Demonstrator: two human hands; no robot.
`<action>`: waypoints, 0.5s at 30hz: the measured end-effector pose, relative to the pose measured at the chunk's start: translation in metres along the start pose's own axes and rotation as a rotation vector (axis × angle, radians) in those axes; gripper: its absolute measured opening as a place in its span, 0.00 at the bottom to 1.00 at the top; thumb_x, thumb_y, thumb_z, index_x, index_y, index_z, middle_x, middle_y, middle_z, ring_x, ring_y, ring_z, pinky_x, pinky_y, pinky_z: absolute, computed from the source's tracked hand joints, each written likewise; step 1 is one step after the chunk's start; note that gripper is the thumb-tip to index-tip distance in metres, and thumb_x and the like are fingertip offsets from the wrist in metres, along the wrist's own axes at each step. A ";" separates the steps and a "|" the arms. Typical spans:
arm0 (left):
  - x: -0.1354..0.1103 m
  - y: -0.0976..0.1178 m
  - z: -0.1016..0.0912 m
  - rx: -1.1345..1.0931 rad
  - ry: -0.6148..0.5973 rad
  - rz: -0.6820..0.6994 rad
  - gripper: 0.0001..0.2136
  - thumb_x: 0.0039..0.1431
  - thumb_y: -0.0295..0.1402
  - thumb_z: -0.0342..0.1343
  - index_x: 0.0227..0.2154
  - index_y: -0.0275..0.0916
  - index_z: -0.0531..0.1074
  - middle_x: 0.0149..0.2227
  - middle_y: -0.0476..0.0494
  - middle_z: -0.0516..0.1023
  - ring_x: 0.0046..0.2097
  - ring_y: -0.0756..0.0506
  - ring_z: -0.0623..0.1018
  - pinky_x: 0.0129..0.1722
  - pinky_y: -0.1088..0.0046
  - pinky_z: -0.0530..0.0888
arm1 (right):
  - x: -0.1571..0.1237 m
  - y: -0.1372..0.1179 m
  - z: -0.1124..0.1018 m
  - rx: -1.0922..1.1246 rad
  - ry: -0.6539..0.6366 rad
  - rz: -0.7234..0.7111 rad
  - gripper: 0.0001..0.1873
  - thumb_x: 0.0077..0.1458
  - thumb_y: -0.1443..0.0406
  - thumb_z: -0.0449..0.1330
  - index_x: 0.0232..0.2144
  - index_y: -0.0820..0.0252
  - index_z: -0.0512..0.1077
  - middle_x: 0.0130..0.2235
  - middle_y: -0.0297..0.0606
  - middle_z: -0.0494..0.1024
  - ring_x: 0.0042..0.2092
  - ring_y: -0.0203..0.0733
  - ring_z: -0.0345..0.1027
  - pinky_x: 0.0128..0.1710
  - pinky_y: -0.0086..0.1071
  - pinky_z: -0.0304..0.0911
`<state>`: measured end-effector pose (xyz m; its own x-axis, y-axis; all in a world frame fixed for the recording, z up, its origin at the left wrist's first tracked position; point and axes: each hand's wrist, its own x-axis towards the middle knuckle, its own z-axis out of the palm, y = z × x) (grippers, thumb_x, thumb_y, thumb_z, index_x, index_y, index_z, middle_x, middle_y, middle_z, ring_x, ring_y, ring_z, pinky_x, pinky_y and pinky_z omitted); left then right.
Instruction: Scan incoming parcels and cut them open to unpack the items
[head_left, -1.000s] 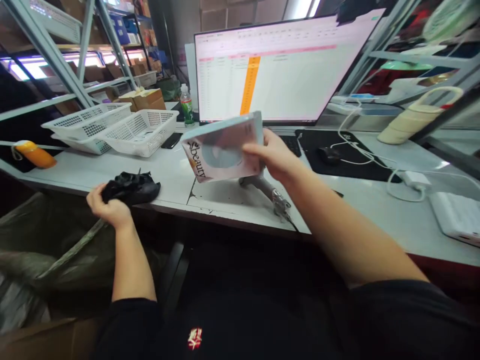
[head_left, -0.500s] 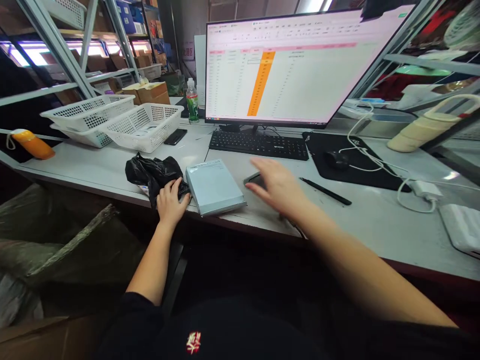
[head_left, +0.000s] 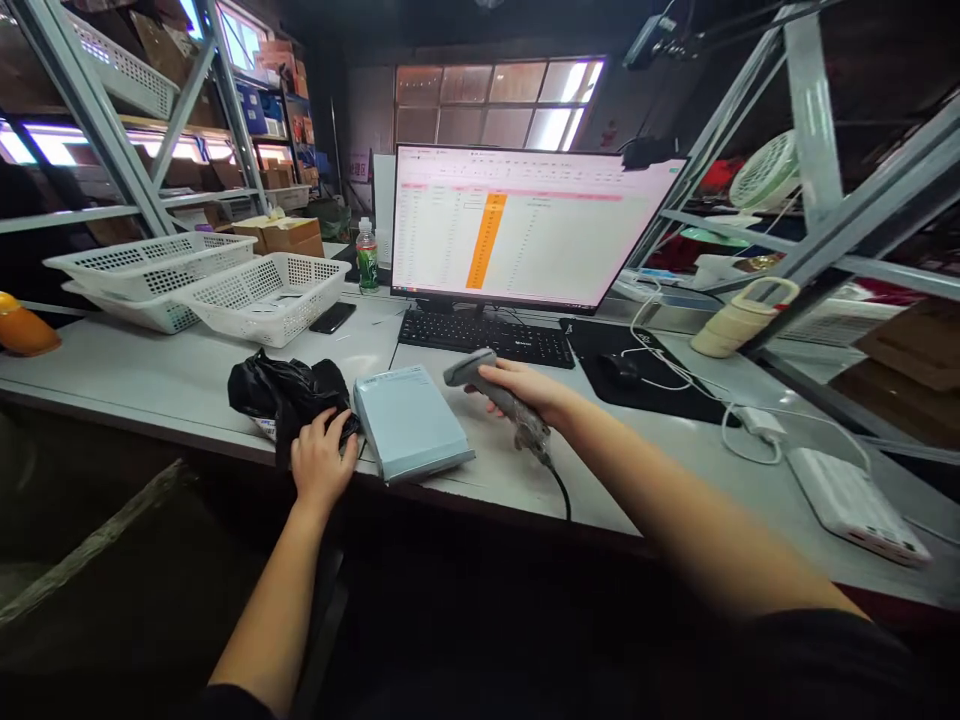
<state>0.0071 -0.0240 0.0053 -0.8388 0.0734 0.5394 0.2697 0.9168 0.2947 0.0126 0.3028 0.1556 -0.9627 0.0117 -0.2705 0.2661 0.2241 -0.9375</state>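
My right hand (head_left: 517, 388) is wrapped round the handle of a grey barcode scanner (head_left: 471, 368), lifted above the table with its cable hanging toward the front edge. My left hand (head_left: 324, 462) lies with spread fingers on a crumpled black plastic bag (head_left: 289, 395) near that edge. A bit of white label shows under the bag. Between the two hands is a flat pale blue package (head_left: 412, 420), its right corner close to the scanner. The palm side of my left hand is hidden.
Behind stand a monitor (head_left: 555, 230) showing a spreadsheet, a keyboard (head_left: 487, 335) and a mouse (head_left: 619, 368) on a black pad. White baskets (head_left: 292, 325), a phone (head_left: 332, 317) and a green bottle (head_left: 367, 262) are on the left. White cables and a power strip (head_left: 855, 505) lie right.
My right hand has closed on the scanner and raised it from the table. My left hand stays on the black bag. The view has tilted up.
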 end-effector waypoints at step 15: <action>0.001 0.002 -0.005 0.000 -0.020 -0.024 0.20 0.66 0.38 0.54 0.60 0.47 0.73 0.62 0.43 0.73 0.55 0.36 0.74 0.50 0.59 0.70 | 0.013 -0.066 0.091 -0.197 -0.319 -0.154 0.07 0.71 0.60 0.54 0.46 0.56 0.63 0.35 0.34 0.79 0.22 0.32 0.69 0.20 0.26 0.71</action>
<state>0.0088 -0.0238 0.0103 -0.8542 0.0589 0.5166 0.2494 0.9182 0.3077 -0.0130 0.1998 0.1945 -0.9185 -0.3328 -0.2134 0.0756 0.3820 -0.9211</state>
